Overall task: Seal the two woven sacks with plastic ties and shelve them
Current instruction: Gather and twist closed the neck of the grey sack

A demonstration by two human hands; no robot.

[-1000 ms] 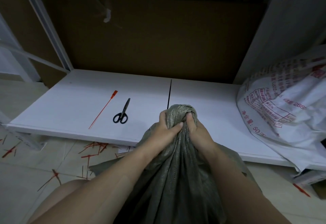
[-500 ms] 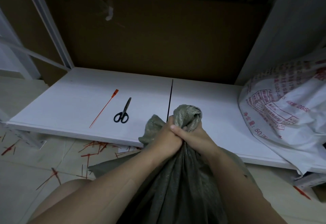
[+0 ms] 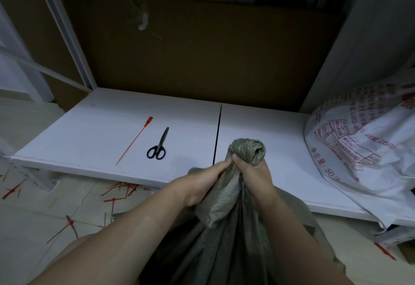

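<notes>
- Cut red tie pieces [image 3: 121,189] lay scattered on the floor [image 3: 33,217], left of and just below the front edge of the low white shelf [image 3: 89,132].
- A whole red plastic tie [image 3: 134,141] lay slantwise on the left half of the shelf, untouched.
- Black-handled scissors [image 3: 158,144] lay closed just right of it, blades pointing to the back.
- The left hand [image 3: 202,181] pressed its fingers, nearly straight, against the gathered neck of the grey-green woven sack [image 3: 224,240]. A fold of cloth hung beneath the palm, and the thumb was hidden.
- The sack stood on the floor in front of the shelf, its bunched mouth raised above the shelf edge.
- The right hand [image 3: 256,177] had its fingers curled tight round that neck, thumb across the front.
- A white printed sack [image 3: 363,141] lay slumped on the right end of the shelf, apart from both hands.
</notes>
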